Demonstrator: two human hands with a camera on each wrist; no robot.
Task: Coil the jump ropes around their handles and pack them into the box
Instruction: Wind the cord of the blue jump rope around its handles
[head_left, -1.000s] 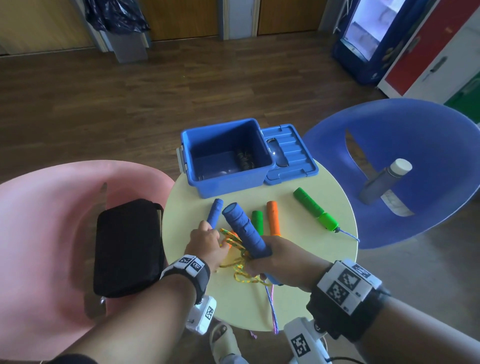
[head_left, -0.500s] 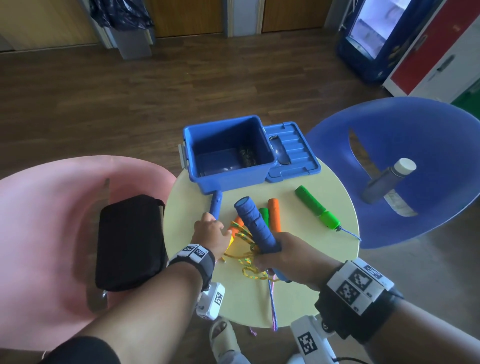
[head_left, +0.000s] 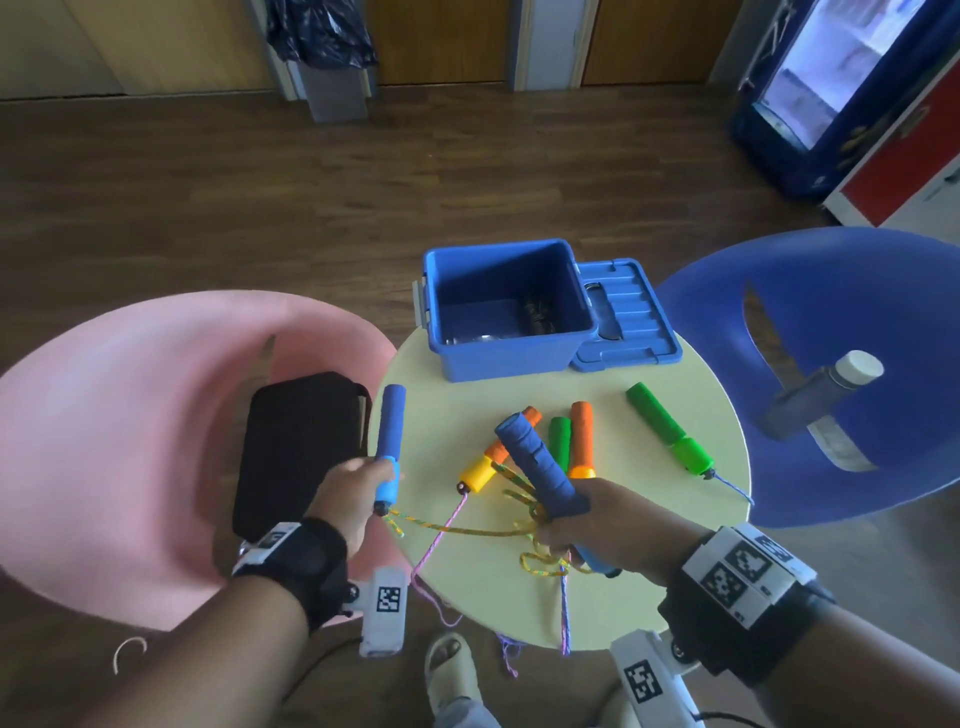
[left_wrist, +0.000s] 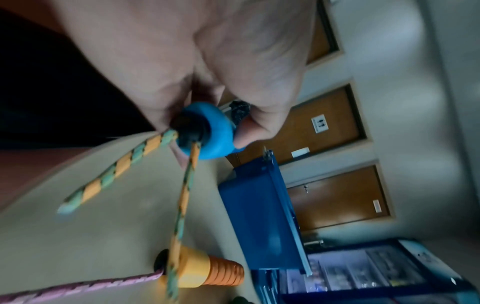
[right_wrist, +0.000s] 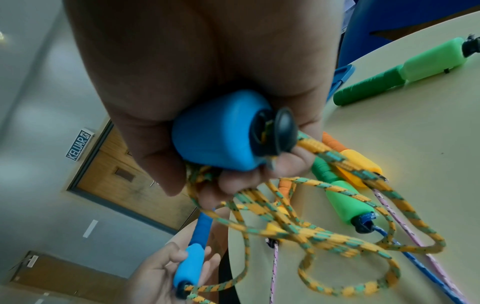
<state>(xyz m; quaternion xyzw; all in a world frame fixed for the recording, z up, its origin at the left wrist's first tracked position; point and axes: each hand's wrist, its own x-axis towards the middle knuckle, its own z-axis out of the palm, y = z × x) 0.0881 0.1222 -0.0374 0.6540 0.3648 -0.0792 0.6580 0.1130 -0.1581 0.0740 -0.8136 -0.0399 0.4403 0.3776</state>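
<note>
- Tangling is the likely trouble: the yellow-and-teal braided rope bunched in the right hand lies over the pink cord and could drag the orange-and-yellow handle along the round pale-yellow surface.
- Right hand grips one blue foam-wrapped handle plus rope loops; left hand pinches the second blue handle, stretching the rope between them.
- Open blue plastic box sits well beyond both.

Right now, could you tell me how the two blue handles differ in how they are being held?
The left blue handle is pinched at its light-blue rope end by the left hand, its foam grip free. The right blue handle is wrapped mid-length by the right hand, which also holds bunched yellow-green rope. The left points away; the right tilts up-left. Both share that rope.
</note>
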